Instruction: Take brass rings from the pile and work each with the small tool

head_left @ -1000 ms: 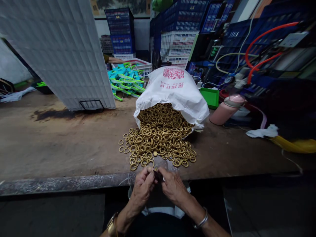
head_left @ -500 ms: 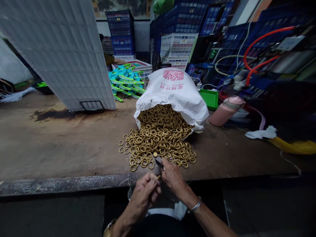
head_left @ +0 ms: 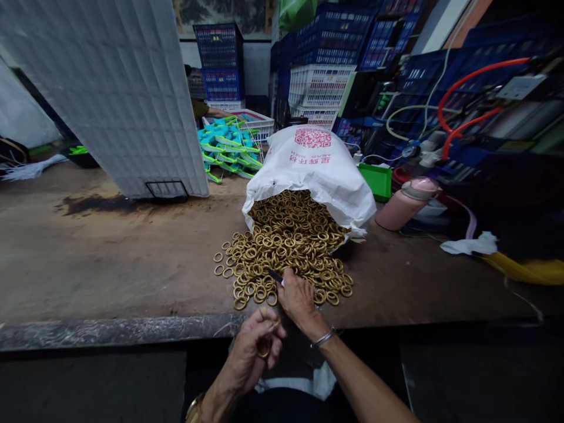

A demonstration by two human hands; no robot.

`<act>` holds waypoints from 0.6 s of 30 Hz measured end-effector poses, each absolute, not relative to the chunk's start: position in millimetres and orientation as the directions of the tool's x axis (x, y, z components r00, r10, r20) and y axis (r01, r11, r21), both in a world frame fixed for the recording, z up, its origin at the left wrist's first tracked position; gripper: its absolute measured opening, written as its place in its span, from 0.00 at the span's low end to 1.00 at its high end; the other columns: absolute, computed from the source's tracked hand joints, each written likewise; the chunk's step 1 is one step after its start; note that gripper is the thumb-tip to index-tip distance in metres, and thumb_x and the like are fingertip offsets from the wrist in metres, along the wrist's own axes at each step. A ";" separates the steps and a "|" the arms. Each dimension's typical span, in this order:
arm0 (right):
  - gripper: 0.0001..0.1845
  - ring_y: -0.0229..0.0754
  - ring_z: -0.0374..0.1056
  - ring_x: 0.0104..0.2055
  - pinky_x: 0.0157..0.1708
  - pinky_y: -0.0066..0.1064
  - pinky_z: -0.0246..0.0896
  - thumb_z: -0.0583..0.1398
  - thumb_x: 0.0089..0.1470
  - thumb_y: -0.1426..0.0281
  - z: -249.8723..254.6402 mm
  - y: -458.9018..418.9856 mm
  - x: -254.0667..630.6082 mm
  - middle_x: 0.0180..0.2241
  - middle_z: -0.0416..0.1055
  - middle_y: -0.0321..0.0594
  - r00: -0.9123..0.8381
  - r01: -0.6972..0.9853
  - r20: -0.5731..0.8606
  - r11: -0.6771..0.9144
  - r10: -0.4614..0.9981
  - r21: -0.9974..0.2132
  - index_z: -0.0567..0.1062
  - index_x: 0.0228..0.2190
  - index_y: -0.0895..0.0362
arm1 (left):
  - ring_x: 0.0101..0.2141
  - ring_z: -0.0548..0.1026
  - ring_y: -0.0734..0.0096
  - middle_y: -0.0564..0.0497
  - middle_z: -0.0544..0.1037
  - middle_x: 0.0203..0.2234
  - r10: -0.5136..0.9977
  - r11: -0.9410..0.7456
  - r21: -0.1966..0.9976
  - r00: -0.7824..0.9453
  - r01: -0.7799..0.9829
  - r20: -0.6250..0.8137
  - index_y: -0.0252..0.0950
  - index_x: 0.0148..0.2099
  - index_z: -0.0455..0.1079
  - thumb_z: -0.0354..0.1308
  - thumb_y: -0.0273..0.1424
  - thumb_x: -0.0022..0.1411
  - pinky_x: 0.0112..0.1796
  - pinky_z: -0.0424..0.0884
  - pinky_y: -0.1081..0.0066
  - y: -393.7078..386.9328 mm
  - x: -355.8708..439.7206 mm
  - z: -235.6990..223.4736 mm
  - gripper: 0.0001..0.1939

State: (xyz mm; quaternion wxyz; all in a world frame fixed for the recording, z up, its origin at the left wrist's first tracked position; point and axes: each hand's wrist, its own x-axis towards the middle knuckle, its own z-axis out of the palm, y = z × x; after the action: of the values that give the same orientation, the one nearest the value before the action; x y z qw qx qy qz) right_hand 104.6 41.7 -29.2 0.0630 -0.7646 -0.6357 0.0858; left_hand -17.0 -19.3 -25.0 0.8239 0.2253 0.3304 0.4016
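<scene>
A white woven sack (head_left: 315,170) lies on its side on the brown workbench (head_left: 110,264), and a heap of brass rings (head_left: 286,252) spills from its mouth. My right hand (head_left: 298,299) rests on the near edge of the heap, its fingers closed on a small dark tool (head_left: 275,276) that points into the rings. Below the bench edge, over my lap, my left hand (head_left: 255,349) is curled round a brass ring (head_left: 264,348).
A tall white grid panel (head_left: 114,94) leans on the bench at the left. Turquoise and green plastic parts (head_left: 229,150) lie behind the sack; a green box (head_left: 376,179) and pink bottle (head_left: 408,200) stand to its right. Blue and white crates fill the back.
My hands have parted. The right one reached forward with the dark tool onto the ring heap. The left one dropped back toward my lap with a ring in it.
</scene>
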 end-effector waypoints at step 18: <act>0.05 0.33 0.54 0.21 0.23 0.24 0.43 0.52 0.44 0.73 -35.5 37.9 145.3 0.18 0.60 0.31 0.082 0.770 -0.075 -0.111 0.994 -0.628 0.64 0.20 0.56 | 0.18 0.64 0.82 0.56 0.66 0.19 0.770 0.638 0.527 0.456 -0.562 -0.446 0.34 0.26 0.57 0.62 0.35 0.47 0.16 0.51 0.82 -11.5 -20.3 -31.1 0.15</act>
State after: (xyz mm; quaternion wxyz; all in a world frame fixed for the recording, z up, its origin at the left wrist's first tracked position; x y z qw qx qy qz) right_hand 145.3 37.9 -35.5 0.2216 -0.7012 -0.6288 0.2525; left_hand -20.3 -11.5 -31.1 0.8392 0.1541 0.3384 0.3968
